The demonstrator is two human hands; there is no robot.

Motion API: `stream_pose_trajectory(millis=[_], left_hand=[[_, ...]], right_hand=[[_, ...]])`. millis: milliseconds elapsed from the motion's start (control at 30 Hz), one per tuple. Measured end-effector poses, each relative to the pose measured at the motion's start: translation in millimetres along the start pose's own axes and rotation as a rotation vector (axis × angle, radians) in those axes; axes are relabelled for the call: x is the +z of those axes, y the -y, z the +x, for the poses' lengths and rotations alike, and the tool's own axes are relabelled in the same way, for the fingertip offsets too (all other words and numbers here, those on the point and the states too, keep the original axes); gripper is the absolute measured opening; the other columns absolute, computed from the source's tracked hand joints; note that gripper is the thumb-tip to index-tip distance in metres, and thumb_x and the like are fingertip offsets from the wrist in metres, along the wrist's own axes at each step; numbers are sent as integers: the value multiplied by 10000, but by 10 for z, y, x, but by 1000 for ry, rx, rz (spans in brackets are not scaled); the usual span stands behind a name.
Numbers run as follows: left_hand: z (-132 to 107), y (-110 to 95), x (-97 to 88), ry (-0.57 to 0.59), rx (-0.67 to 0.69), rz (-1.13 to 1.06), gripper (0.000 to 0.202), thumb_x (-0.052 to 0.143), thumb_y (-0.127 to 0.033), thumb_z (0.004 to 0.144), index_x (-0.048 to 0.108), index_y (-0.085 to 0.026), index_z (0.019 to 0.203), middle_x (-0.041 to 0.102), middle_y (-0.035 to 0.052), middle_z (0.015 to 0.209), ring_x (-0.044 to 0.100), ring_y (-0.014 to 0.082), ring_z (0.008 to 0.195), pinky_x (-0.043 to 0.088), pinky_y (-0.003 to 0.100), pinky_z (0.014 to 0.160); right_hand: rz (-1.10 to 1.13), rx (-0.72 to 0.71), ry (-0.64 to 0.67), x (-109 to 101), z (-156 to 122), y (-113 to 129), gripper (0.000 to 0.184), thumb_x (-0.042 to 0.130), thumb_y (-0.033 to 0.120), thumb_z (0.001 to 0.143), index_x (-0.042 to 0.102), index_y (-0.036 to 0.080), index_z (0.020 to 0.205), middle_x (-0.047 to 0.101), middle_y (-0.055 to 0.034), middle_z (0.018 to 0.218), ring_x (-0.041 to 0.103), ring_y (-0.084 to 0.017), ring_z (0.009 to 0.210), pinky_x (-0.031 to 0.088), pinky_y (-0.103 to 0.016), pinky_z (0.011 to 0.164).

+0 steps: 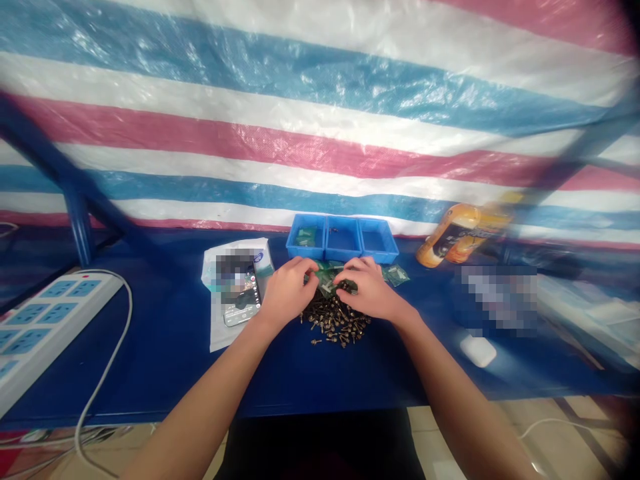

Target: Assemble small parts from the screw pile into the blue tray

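My left hand (287, 290) and my right hand (367, 288) meet over a small green circuit board (327, 280) near the middle of the blue table (165, 340). Both hands have their fingers curled and pinch at the board from either side. Just below them lies a heap of several small dark metal parts (336, 321). More green boards (397, 274) lie to the right of my right hand. What the fingertips hold besides the board is too small to make out.
Three joined blue bins (343, 238) stand behind the hands; the left one holds a green board. A phone (241, 295) lies on a white bag at left. A white power strip (37, 320) sits far left, an orange bottle (453, 237) lies at right, a white case (479, 349) nearer.
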State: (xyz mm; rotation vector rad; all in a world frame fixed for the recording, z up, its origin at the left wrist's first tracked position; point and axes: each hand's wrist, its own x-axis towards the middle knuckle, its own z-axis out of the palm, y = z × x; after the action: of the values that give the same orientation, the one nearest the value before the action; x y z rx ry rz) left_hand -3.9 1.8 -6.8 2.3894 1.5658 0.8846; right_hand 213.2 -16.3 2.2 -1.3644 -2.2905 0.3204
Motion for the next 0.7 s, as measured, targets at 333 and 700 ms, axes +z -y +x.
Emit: stream_pose_trajectory(millis=[333, 700], left_hand=[[-15, 24, 7, 88, 21, 4, 271, 468, -112, 843, 655, -264, 967, 684, -14, 1053, 644, 166, 769, 458, 298, 676], [-9, 3, 20, 115, 13, -19, 265, 480, -128, 844, 668, -258, 979, 694, 3, 1058, 659, 176, 795, 487, 298, 715]], right_hand=[[-178, 83, 39, 33, -29, 22, 150, 590, 387, 885, 672, 265, 917, 568, -72, 1108, 425, -295, 1150, 307, -486, 961], [-49, 106, 103, -32, -40, 7, 148, 593, 406, 918, 656, 277, 881, 584, -49, 1110, 420, -279, 1155, 278, -502, 982]])
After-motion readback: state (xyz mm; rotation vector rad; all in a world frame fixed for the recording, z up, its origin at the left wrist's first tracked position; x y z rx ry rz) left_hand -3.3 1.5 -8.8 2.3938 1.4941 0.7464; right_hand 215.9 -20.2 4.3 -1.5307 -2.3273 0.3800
